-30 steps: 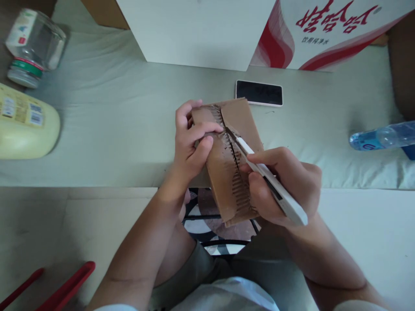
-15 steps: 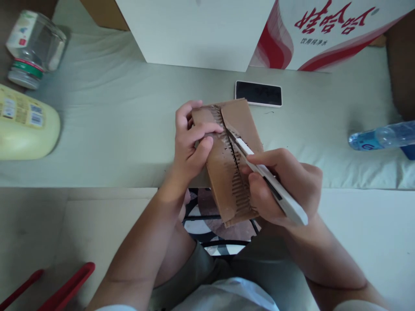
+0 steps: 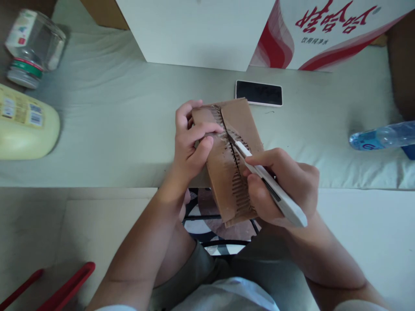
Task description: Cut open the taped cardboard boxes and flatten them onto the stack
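A brown cardboard box [image 3: 220,177] is tilted over the near edge of the green-covered surface, with torn, ridged cardboard along a dark slit down its middle. My left hand [image 3: 194,140] grips the box's upper left side, its index finger and thumb lying on top near the slit. In my right hand [image 3: 282,185] is a white utility knife [image 3: 274,183], held like a pen. The knife's blade tip touches the slit in the upper half of the box. Part of the right-hand fingers is hidden behind the knife handle.
Behind the box lies a phone [image 3: 258,93]. White cartons [image 3: 201,34] stand at the back. At the left are a clear jar [image 3: 37,47] and a yellow bottle [image 3: 26,125]; at the right, a water bottle [image 3: 382,136]. Red handles [image 3: 69,287] show at the lower left.
My right hand and the knife have shifted slightly left, and the blade sits a little lower along the slit. My left hand and the box have stayed in place.
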The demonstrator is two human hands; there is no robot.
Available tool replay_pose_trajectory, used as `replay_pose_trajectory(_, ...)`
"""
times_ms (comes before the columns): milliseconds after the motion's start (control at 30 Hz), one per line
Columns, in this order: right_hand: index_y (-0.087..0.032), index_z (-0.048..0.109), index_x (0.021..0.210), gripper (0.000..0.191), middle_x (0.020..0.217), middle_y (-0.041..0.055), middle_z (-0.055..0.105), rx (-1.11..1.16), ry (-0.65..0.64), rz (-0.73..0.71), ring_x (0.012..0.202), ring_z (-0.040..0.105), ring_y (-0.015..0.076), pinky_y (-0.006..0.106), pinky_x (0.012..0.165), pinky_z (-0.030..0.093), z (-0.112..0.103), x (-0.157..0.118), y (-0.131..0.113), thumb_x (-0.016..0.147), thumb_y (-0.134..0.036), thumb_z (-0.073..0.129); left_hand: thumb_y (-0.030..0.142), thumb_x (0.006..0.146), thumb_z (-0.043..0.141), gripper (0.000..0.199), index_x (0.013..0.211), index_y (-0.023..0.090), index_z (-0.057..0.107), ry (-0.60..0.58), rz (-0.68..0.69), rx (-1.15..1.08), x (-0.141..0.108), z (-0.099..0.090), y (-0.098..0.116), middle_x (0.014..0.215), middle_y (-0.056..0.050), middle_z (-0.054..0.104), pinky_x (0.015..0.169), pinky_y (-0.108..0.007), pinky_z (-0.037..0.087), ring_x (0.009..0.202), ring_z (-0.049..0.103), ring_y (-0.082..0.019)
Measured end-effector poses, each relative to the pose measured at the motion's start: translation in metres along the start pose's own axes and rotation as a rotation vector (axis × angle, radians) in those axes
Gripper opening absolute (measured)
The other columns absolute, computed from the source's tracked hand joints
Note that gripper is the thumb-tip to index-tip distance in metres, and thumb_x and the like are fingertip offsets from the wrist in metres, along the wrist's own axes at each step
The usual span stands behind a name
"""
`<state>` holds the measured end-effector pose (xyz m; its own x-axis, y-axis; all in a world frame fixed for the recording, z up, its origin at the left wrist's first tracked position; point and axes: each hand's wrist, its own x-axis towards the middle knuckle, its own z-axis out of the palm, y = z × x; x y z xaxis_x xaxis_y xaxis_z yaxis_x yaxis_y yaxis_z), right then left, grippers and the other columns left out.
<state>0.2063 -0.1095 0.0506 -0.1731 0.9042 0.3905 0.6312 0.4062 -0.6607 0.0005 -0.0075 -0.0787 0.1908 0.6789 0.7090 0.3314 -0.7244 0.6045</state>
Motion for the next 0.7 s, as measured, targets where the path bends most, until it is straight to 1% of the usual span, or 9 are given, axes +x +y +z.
replay_pose_trajectory(100,-0.023,0.068,0.096,0.014,0.066,-0.0034,0.072,-0.014,-0.003,-0.001,0.05,0.064,0.0118,0.022,0.047,0.046,0.0,0.001,0.0,0.085,-0.016,0.064,0.05,0.113,0.048,0.034,0.115,0.029,0.074,0.046,0.116,-0.025,0.003,0.002,-0.004,0.158,-0.002,0.045,0.115,-0.05,0.058,0.138,0.059,-0.027)
replay_pose_trajectory(133,-0.023,0.068,0.095,0.013,0.065,-0.0033,0.072,-0.011,0.001,0.0,0.05,0.064,0.0119,0.022,0.047,0.046,0.0,0.0,0.0,0.085,-0.016,0.064,0.048,0.113,0.048,0.033,0.115,0.029,0.075,0.062,0.128,-0.027,0.004,0.003,-0.003,0.156,-0.003,0.046,0.111,-0.049,0.06,0.134,0.061,-0.027)
replay_pose_trajectory(200,-0.023,0.069,0.094,0.012,0.064,-0.0035,0.072,0.002,0.02,-0.003,0.048,0.062,0.0117,0.022,0.046,0.045,0.0,-0.002,0.001,0.085,-0.017,0.064,0.049,0.112,0.048,0.035,0.114,0.031,0.077,0.084,0.085,-0.015,0.005,0.003,0.002,0.153,-0.005,0.05,0.108,-0.05,0.062,0.133,0.063,-0.028)
replay_pose_trajectory(300,-0.023,0.07,0.093,0.013,0.064,-0.0033,0.072,0.015,0.032,0.003,0.046,0.061,0.0117,0.023,0.044,0.044,0.0,-0.004,0.002,0.083,-0.016,0.065,0.06,0.111,0.043,0.046,0.107,0.03,0.077,0.073,-0.052,0.041,0.004,0.001,0.011,0.152,-0.008,0.055,0.114,-0.054,0.059,0.14,0.06,-0.032)
replay_pose_trajectory(367,-0.024,0.071,0.093,0.012,0.065,-0.0033,0.072,0.02,0.028,0.015,0.046,0.061,0.0123,0.023,0.044,0.045,-0.002,-0.004,0.002,0.085,-0.018,0.066,0.063,0.11,0.042,0.049,0.104,0.03,0.077,0.053,-0.107,0.058,0.002,0.0,0.013,0.154,-0.008,0.056,0.118,-0.056,0.057,0.143,0.057,-0.034)
replay_pose_trajectory(433,-0.025,0.071,0.091,0.01,0.062,-0.004,0.071,0.02,0.022,0.026,0.045,0.059,0.0124,0.024,0.043,0.044,-0.004,-0.004,0.002,0.086,-0.019,0.066,0.062,0.11,0.042,0.047,0.106,0.031,0.077,0.042,-0.114,0.029,0.001,-0.001,0.013,0.155,-0.007,0.055,0.121,-0.057,0.055,0.145,0.056,-0.034)
replay_pose_trajectory(567,-0.025,0.069,0.088,0.008,0.06,-0.0044,0.068,0.013,0.009,0.024,0.042,0.053,0.0107,0.023,0.04,0.039,-0.008,-0.005,-0.001,0.086,-0.019,0.066,0.059,0.109,0.047,0.039,0.113,0.035,0.078,0.059,-0.028,-0.042,0.002,0.001,0.009,0.157,-0.006,0.051,0.119,-0.059,0.055,0.141,0.058,-0.034)
replay_pose_trajectory(700,-0.026,0.068,0.086,0.008,0.059,-0.004,0.065,0.0,0.031,0.02,0.04,0.046,0.01,0.026,0.039,0.035,-0.013,-0.008,-0.003,0.086,-0.019,0.065,0.059,0.11,0.045,0.044,0.11,0.03,0.078,0.052,-0.035,-0.017,0.004,0.001,0.01,0.154,-0.009,0.052,0.116,-0.059,0.056,0.138,0.061,-0.034)
